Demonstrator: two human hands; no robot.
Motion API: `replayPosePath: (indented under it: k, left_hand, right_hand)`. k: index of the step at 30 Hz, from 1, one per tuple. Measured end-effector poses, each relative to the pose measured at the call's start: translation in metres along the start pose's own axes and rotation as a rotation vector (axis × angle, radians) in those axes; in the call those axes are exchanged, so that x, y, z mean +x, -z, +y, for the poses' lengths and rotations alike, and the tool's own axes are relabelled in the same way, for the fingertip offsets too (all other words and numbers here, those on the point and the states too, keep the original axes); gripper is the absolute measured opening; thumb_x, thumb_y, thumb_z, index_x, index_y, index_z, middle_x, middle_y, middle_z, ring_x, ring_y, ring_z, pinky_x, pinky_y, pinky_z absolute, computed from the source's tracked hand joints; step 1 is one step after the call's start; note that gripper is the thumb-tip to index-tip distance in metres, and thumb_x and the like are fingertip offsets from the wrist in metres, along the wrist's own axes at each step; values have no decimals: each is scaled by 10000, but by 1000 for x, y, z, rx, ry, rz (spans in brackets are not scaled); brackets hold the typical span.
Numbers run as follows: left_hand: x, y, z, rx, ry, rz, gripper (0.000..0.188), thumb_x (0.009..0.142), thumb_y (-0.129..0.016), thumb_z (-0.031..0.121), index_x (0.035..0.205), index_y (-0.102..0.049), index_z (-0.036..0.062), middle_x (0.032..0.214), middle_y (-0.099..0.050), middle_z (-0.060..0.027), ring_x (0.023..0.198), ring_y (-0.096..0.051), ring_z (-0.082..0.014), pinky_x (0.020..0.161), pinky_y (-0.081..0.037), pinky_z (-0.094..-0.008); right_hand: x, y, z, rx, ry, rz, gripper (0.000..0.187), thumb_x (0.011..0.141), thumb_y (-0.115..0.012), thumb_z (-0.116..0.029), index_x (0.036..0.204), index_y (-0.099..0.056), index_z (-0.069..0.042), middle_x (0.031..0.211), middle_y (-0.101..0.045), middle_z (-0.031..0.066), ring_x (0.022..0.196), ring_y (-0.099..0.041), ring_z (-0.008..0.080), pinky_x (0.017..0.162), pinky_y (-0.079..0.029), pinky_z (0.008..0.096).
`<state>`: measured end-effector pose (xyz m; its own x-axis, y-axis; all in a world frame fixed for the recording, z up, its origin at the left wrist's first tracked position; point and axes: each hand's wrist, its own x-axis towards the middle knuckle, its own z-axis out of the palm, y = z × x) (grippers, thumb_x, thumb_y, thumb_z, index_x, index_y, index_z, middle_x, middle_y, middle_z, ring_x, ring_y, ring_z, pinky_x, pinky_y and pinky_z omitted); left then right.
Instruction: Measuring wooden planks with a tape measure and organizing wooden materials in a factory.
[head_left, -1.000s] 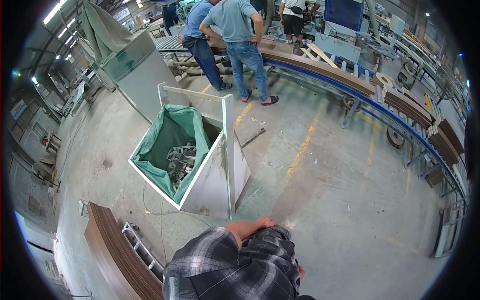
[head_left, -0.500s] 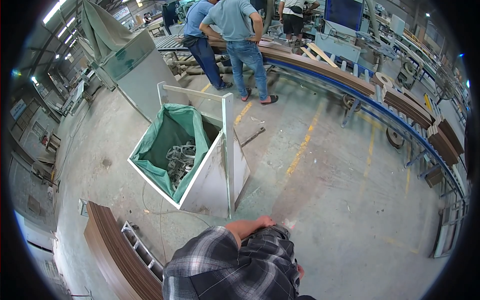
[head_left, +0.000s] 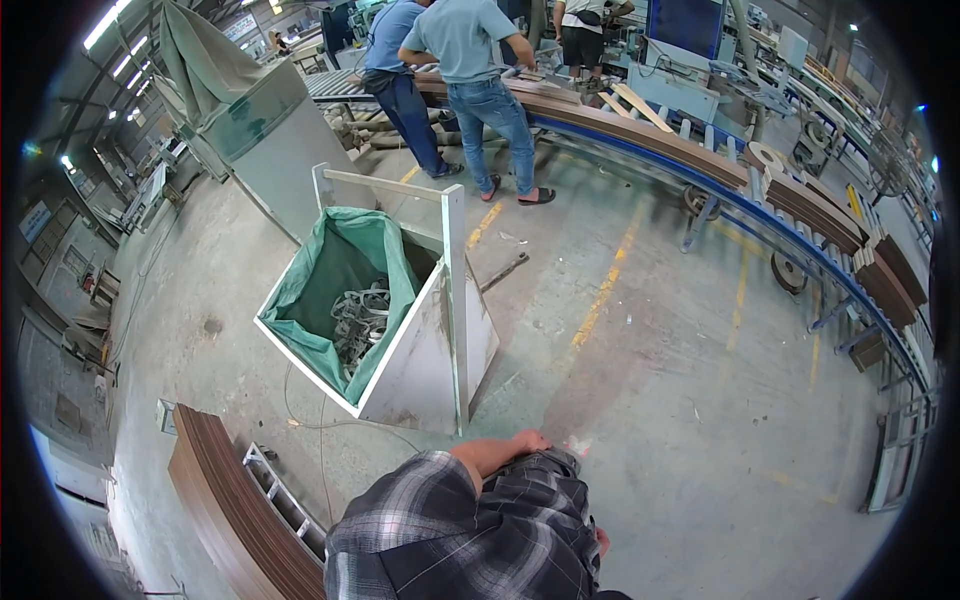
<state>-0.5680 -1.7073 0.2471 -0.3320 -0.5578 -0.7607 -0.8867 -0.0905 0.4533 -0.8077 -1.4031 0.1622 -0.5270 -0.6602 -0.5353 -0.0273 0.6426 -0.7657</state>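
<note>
My left hand [head_left: 530, 441] is at the front of my body, beside the dark fabric of my clothes. It appears to rest there, but its fingers are too small and hidden to read. Only a sliver of my right hand [head_left: 602, 541] shows past the edge of my plaid shirt [head_left: 430, 510]; its fingers are out of sight. Just ahead of my left hand stands a white-panelled bin [head_left: 425, 370] with a crossbar. A green cloth liner [head_left: 315, 270] hangs inside it, holding a tangle of grey strips [head_left: 362, 322].
Long brown boards [head_left: 225, 510] are stacked at lower left beside a metal frame [head_left: 285, 500]. A blue-framed roller conveyor [head_left: 720, 190] carrying boards curves along the right. Two people [head_left: 480, 90] stand at its far part. A thin cable [head_left: 322, 450] lies on the floor.
The person in the light blue shirt has taken their hands off their hips and now reaches toward the conveyor. My own hands and the bin stay as they were.
</note>
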Motion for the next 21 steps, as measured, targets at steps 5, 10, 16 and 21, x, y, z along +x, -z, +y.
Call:
replayPosePath:
  k: [5,10,16,21]
  left_hand:
    - [6,-6,-5,-35,-36,27,473,694,-423,490,969,-603,150,1050,-543,-160,973,-501,-351,831,-404,-379]
    - [12,-8,-7,-11,-31,-16,506,703,-392,483,995,-582,115,1069,-528,-160,989,-500,-334,843,-398,-368]
    - [9,-5,-2,37,-37,-10,507,711,-375,462,996,-577,94,1074,-521,-171,1003,-487,-340,850,-391,-379]
    - [12,-5,-3,5,-31,8,496,689,-429,464,992,-583,103,1055,-532,-176,988,-499,-345,845,-398,-371]
  right_hand:
    - [-12,3,-30,42,-60,20,199,806,-542,-177,856,-615,1,569,-547,33,430,-455,81,393,-365,227]
    - [-26,6,-64,161,-85,22,184,806,-545,-154,859,-602,13,571,-534,21,436,-446,78,391,-352,227]
    - [-42,10,-98,49,-67,54,162,805,-546,-141,849,-601,5,595,-533,16,462,-455,79,398,-354,227]
    - [-48,13,-115,80,-40,38,143,794,-552,-118,847,-599,7,592,-530,14,469,-459,81,404,-360,227]
